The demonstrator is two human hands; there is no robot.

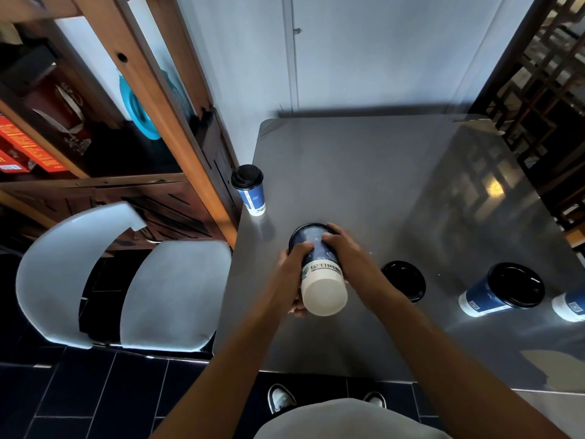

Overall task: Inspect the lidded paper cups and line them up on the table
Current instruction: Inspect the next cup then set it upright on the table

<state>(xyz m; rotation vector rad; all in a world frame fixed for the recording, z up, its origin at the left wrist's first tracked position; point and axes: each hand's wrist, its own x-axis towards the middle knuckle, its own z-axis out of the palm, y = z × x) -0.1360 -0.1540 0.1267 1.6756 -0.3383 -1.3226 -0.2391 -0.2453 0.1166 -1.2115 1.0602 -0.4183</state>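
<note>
I hold a blue and white paper cup point(319, 274) tipped over, its white bottom facing me and its black lid pointing away, above the grey table point(364, 172). My left hand point(292, 267) grips its left side and my right hand point(345, 248) grips its right side near the lid. Another lidded cup point(250, 190) stands upright at the table's left edge. To the right, a black lid point(405, 280) shows behind my right wrist; whether a cup is under it is hidden. A further lidded cup point(500, 291) stands to its right, and a third cup point(569, 307) is cut off by the frame.
A white chair point(126, 280) stands left of the table. A wooden shelf unit point(133, 99) with boxes rises behind it. A pale wall runs along the table's far edge, and a dark lattice screen point(544, 74) stands at the right. Dark floor tiles lie below.
</note>
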